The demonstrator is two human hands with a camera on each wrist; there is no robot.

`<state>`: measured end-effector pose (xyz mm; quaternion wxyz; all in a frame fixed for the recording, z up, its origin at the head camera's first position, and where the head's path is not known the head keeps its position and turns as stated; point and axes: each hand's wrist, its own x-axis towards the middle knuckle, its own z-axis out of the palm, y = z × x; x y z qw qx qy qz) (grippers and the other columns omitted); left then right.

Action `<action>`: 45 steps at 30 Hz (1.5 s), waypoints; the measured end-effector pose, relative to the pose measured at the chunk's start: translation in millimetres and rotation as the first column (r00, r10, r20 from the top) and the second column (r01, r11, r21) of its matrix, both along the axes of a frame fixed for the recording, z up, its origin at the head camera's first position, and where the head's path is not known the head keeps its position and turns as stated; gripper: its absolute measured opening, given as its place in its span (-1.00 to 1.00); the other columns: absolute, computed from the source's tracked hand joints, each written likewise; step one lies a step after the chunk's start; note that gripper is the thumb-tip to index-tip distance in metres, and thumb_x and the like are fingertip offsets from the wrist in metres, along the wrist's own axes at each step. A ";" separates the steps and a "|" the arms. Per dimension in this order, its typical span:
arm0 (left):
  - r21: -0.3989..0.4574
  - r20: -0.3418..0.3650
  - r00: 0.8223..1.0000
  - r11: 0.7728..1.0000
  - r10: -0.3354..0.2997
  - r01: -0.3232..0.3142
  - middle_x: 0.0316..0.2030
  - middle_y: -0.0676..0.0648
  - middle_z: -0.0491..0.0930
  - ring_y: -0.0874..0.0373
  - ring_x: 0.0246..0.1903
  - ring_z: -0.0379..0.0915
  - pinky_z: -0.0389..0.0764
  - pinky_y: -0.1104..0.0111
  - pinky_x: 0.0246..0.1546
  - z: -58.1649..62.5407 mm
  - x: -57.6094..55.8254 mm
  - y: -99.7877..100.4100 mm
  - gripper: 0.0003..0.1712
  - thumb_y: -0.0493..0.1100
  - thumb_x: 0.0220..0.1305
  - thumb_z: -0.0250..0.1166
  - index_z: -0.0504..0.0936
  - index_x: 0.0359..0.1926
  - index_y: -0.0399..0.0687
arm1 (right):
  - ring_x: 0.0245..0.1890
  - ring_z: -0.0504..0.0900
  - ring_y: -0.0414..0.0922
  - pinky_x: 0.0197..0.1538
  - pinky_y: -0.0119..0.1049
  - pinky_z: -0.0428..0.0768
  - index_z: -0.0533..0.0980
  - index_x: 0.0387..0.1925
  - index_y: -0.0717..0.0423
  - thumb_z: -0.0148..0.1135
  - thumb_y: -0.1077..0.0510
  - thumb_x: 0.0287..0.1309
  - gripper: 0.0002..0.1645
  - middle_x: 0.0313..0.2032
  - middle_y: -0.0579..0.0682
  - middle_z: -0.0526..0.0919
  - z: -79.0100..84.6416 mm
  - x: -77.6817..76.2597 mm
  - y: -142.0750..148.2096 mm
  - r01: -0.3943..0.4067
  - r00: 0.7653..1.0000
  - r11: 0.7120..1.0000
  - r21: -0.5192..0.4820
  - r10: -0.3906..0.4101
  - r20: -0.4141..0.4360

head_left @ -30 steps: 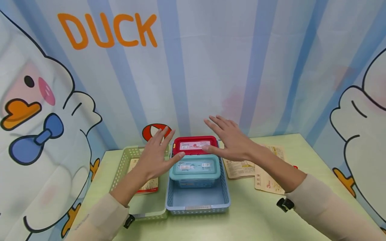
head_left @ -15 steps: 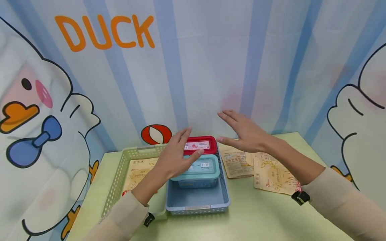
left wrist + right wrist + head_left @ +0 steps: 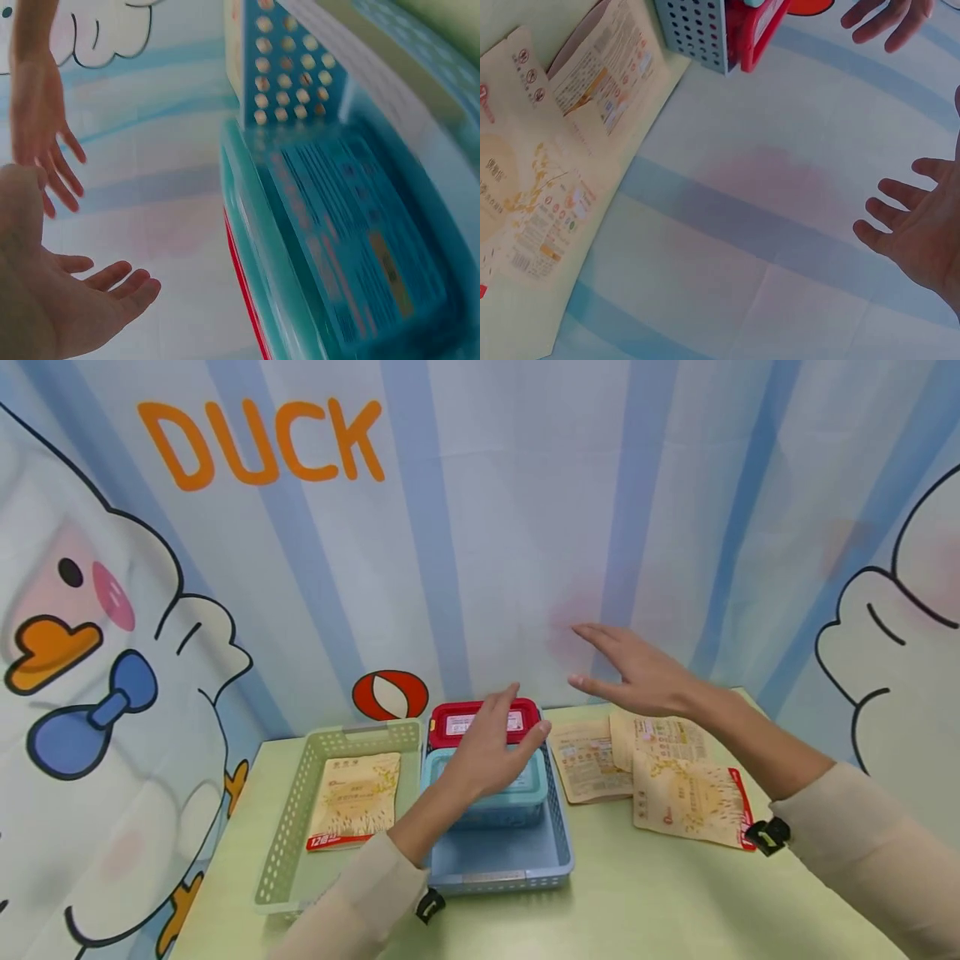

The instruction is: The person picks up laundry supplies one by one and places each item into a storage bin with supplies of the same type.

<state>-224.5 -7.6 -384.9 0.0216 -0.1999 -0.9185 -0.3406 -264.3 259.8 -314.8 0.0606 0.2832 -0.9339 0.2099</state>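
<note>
My left hand [image 3: 487, 756] hovers over the blue basket [image 3: 517, 880], fingers extended, holding nothing. It partly covers the teal-lidded box [image 3: 531, 783] and, behind that, the red-lidded box [image 3: 442, 727], both inside the basket. Through the left wrist view, the teal box [image 3: 352, 232] shows its printed side beyond the basket's perforated wall. Farther right, my right hand [image 3: 648, 677] is raised over the back of the table with straight fingers and nothing in its grasp. Below it lie several beige pouches [image 3: 690, 802]; in the right wrist view the hand [image 3: 922, 217] stays apart from them.
A green basket [image 3: 279, 835] adjoins the blue one on the left, with a beige pouch [image 3: 356, 793] lying flat in it. Behind the pale green table [image 3: 600, 893] hangs a striped curtain [image 3: 517, 527] with duck drawings.
Both hands have moved to the right, the left from beside the green basket to over the boxes. The pouch in the green basket has come into full view. Baskets and boxes stay put.
</note>
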 end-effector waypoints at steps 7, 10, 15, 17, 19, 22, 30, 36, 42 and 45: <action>0.143 0.089 0.988 0.983 -0.124 0.111 0.54 -0.12 0.30 -0.04 0.47 0.32 0.51 -0.04 0.35 -5.4 5.5 36.1 -0.10 0.25 0.56 0.16 0.09 0.69 -0.01 | 0.60 0.07 0.33 0.47 0.47 0.12 0.09 0.69 0.05 0.12 -0.27 0.52 -0.06 0.62 0.27 0.11 -9.4 -14.1 17.2 0.032 0.999 0.999 -0.012 -0.032 0.021; 0.188 0.140 0.979 0.975 -0.145 0.118 0.52 -0.14 0.32 -0.05 0.43 0.37 0.55 0.00 0.32 -5.3 9.1 52.0 -0.12 0.23 0.59 0.13 0.08 0.69 -0.06 | 0.59 0.09 0.35 0.46 0.48 0.13 0.12 0.68 0.05 0.11 -0.25 0.53 -0.08 0.61 0.30 0.13 -15.4 -19.0 23.8 0.044 0.999 0.999 -0.021 -0.044 0.023; 0.192 0.215 0.968 0.977 -0.130 0.089 0.45 -0.16 0.40 -0.01 0.37 0.44 0.57 0.04 0.29 -3.4 16.4 79.0 -0.12 0.23 0.58 0.12 0.11 0.67 -0.11 | 0.57 0.12 0.37 0.47 0.45 0.14 0.20 0.63 0.14 0.11 -0.21 0.55 -0.14 0.57 0.35 0.17 -22.9 -24.5 32.8 0.044 0.999 0.999 -0.024 -0.044 0.019; 0.185 0.235 0.963 0.979 -0.134 0.092 0.43 -0.16 0.44 0.01 0.35 0.46 0.57 0.07 0.28 -4.7 20.2 89.5 -0.13 0.22 0.58 0.14 0.14 0.66 -0.12 | 0.53 0.18 0.37 0.45 0.44 0.19 0.24 0.60 0.19 0.11 -0.21 0.55 -0.16 0.52 0.38 0.25 -25.6 -25.4 36.5 0.042 0.999 0.999 -0.013 -0.041 0.018; 0.182 0.258 0.956 0.979 -0.139 0.093 0.41 -0.14 0.47 0.03 0.33 0.49 0.59 0.09 0.27 -7.8 23.6 99.0 -0.14 0.22 0.57 0.15 0.16 0.65 -0.11 | 0.46 0.29 0.37 0.40 0.42 0.27 0.28 0.57 0.22 0.11 -0.19 0.56 -0.18 0.44 0.39 0.35 -28.9 -26.3 40.3 0.038 0.999 0.999 0.000 -0.038 0.020; 0.192 0.297 0.945 0.978 -0.136 0.081 0.37 -0.10 0.51 0.05 0.30 0.51 0.61 0.08 0.23 -13.0 27.9 110.7 -0.16 0.22 0.57 0.17 0.20 0.64 -0.08 | 0.34 0.44 0.33 0.31 0.37 0.39 0.34 0.52 0.25 0.12 -0.15 0.56 -0.24 0.34 0.36 0.46 -35.0 -27.3 46.5 0.034 0.999 0.999 0.007 -0.034 0.030; 0.184 0.442 0.891 0.983 -0.103 0.023 0.35 -0.13 0.53 0.04 0.28 0.53 0.61 0.06 0.21 -38.8 37.2 136.5 -0.09 0.32 0.48 0.23 0.28 0.59 -0.13 | 0.18 0.57 0.28 0.17 0.31 0.53 0.49 0.36 0.30 0.14 -0.10 0.58 -0.37 0.18 0.32 0.57 -62.5 -29.9 66.3 0.065 0.996 0.997 0.040 -0.067 0.052; 0.115 0.565 0.825 0.991 -0.008 -0.069 0.52 -0.21 0.31 -0.11 0.45 0.34 0.47 -0.07 0.35 -64.6 44.1 150.7 -0.02 0.36 0.41 0.26 0.27 0.59 -0.12 | 0.02 0.65 0.18 0.07 0.22 0.59 0.53 0.31 0.31 0.15 -0.12 0.57 -0.38 0.01 0.23 0.67 -81.2 -33.3 76.6 0.079 0.995 0.995 0.060 -0.083 0.059; 0.137 0.623 0.782 0.979 0.035 -0.154 0.53 -0.27 0.23 -0.20 0.46 0.30 0.43 -0.10 0.37 -84.7 48.2 160.7 0.01 0.30 0.39 0.33 0.25 0.58 -0.23 | -0.04 0.69 0.14 0.04 0.20 0.63 0.56 0.25 0.35 0.20 -0.09 0.54 -0.41 -0.07 0.16 0.70 -93.4 -32.4 86.3 0.063 0.993 0.996 0.061 -0.068 0.099; 0.150 0.623 0.781 0.972 0.048 -0.179 0.49 -0.29 0.25 -0.23 0.43 0.32 0.45 -0.08 0.36 -91.9 47.9 163.5 -0.01 0.25 0.40 0.33 0.25 0.56 -0.30 | -0.12 0.70 0.07 -0.03 0.14 0.66 0.57 0.22 0.36 0.21 -0.06 0.54 -0.44 -0.12 0.12 0.71 -97.1 -32.2 90.1 0.054 0.991 0.996 0.069 -0.062 0.120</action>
